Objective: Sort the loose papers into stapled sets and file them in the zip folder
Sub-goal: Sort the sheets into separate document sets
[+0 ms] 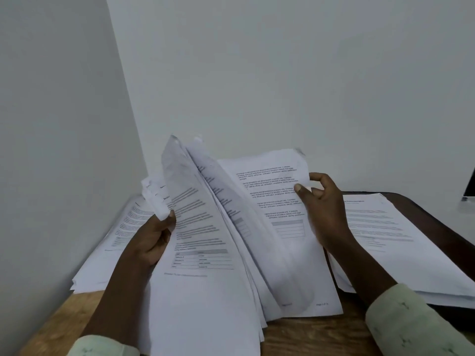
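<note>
Watching the head cam, I see both hands on one thick stack of papers (205, 253), held up over the wooden table (308, 335) and fanned open like a book. L hand (153, 242) grips the left part of the stack, thumb on the printed front, fingers curled behind. Some top corners by that thumb are crumpled. R hand (323, 211) pinches the right edge of the open right-side sheet, thumb on the print, index behind, other fingers loosely curled. The hands are well apart, w/ the fanned sheets btwn them. The sheets carry text blocks & small tables. The print is too blurred to read, though a page no. sits at bottom right.

Bottom edges of the stack touch the table or hang just over it; I can't tell which. A 2nd pile of papers (110, 242) lies flat on the table at left, against the wall (64, 150), partly behind the L hand. A 3rd pile (385, 227) lies flat at right, on a dark flat thing (442, 227) w/ a rounded corner; I can't tell what that is. Both forearms wear pale sleeves (411, 322), seen near the bottom edge. A dark object (471, 183) pokes in at far right, mostly cut off.
</note>
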### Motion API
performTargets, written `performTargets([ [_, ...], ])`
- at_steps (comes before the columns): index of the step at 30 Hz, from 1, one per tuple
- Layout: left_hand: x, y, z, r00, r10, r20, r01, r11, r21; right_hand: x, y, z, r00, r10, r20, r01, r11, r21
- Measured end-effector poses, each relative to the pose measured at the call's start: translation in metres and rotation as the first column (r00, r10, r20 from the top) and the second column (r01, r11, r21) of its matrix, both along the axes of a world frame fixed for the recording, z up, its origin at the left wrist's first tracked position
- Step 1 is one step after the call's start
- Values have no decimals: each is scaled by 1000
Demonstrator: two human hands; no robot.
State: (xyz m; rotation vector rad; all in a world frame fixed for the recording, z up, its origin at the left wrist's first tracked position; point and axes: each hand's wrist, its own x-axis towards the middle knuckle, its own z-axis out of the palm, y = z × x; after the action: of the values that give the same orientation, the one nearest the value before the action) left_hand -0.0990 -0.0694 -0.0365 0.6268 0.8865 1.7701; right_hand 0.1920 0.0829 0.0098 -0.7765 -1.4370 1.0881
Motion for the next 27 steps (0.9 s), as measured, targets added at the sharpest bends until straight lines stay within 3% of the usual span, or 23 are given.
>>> performTargets([
  [3,-1,5,2,996,62,-63,-64,998,-28,3,-2,-3,996,1,85,-6,999,54],
  [6,4,10,4,980,93,-174,-98,995,-17,-1,-6,-11,958,26,285,-94,969,227],
  [9,13,15,7,942,175,-287,-185,983,-8,-8,-5,-12,909,-77,409,-60,949,311],
  [11,14,20,5,903,236,-360,-258,966,-13,-2,-1,0,917,-258,304,137,919,369],
  [13,17,26,3,821,312,-479,-380,924,-50,13,1,21,878,-466,114,351,786,510],
  [15,25,30,2,691,330,-643,-493,866,-86,27,3,43,842,-537,-41,449,658,605],
  [18,32,37,0,656,298,-693,-492,866,-93,31,3,59,831,-545,-109,468,580,667],
  [23,25,39,-5,686,366,-629,-507,860,-53,18,3,55,831,-540,-136,470,549,692],
  [27,25,41,-6,648,403,-646,-564,824,-51,14,6,46,822,-550,-148,493,558,667],
])
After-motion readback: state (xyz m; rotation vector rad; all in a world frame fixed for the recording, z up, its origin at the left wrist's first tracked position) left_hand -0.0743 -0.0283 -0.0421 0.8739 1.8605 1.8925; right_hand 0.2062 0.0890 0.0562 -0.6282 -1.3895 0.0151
